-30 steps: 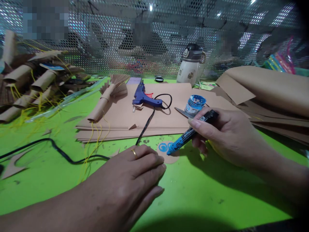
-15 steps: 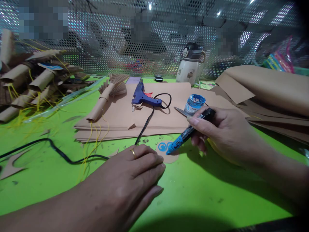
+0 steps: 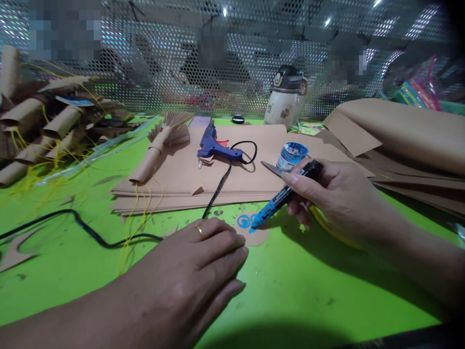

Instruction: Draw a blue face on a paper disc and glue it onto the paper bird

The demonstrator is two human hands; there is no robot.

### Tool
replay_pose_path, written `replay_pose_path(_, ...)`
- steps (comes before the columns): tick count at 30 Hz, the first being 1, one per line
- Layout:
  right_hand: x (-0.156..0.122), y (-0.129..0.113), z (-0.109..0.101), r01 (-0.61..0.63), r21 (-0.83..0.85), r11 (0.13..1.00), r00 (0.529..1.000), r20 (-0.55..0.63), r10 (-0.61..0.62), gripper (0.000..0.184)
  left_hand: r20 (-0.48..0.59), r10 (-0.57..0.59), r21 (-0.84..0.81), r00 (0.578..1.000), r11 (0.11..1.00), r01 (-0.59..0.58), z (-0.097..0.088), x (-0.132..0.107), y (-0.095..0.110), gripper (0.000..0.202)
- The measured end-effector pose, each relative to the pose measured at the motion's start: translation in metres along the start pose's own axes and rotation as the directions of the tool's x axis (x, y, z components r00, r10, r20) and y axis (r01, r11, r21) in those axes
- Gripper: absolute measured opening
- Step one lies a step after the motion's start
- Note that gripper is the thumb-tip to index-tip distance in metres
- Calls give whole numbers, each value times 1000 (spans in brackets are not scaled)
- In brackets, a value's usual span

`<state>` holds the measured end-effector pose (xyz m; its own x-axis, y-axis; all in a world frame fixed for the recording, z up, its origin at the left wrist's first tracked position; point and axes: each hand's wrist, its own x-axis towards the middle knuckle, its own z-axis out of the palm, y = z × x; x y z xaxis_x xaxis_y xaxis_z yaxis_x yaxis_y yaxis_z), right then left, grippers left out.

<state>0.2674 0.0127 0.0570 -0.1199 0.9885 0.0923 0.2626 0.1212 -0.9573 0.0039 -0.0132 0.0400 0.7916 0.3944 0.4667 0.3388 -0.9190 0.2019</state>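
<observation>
My right hand (image 3: 336,198) is closed round a blue-smeared marker (image 3: 281,198), its tip resting on a small brown paper cutout (image 3: 254,235) with a blue spiral painted on it. My left hand (image 3: 189,271) lies flat on the green table (image 3: 290,300), fingers stretched out, fingertips pressing the cutout's left edge. A gold ring sits on one finger. Just behind my right hand stands a small pot of blue paint (image 3: 291,155).
A stack of brown paper sheets (image 3: 181,182) carries a blue glue gun (image 3: 217,148), its black cord (image 3: 90,230) and a rolled paper fan (image 3: 160,148). More paper rolls (image 3: 47,126) lie left, large sheets (image 3: 410,131) right, a bottle (image 3: 285,97) by the mesh wall.
The marker tip has crept slightly left and up on the cutout, adding blue beside the spiral. My left hand has stayed put.
</observation>
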Motion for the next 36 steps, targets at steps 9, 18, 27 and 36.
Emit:
replay_pose_path(9, -1, -7, 3, -10, -40, 999, 1000, -10, 9, 42, 5, -2, -16, 1000, 1000, 2, -2, -1, 0, 27)
replay_pose_path(18, 1, -7, 2, -2, -45, 999, 1000, -5, 2, 42, 15, -10, -13, 1000, 1000, 10, 2, -3, -1, 26)
replay_pose_path(27, -1, -8, 3, 14, -19, 1000, 1000, -26, -14, 38, 2, 0, -11, 1000, 1000, 0, 0, -3, 0, 27)
replay_pose_path(36, -3, -17, 0, 93, -89, 992, 993, -69, -100, 33, -5, 3, -4, 1000, 1000, -3, 0, -4, 0, 27)
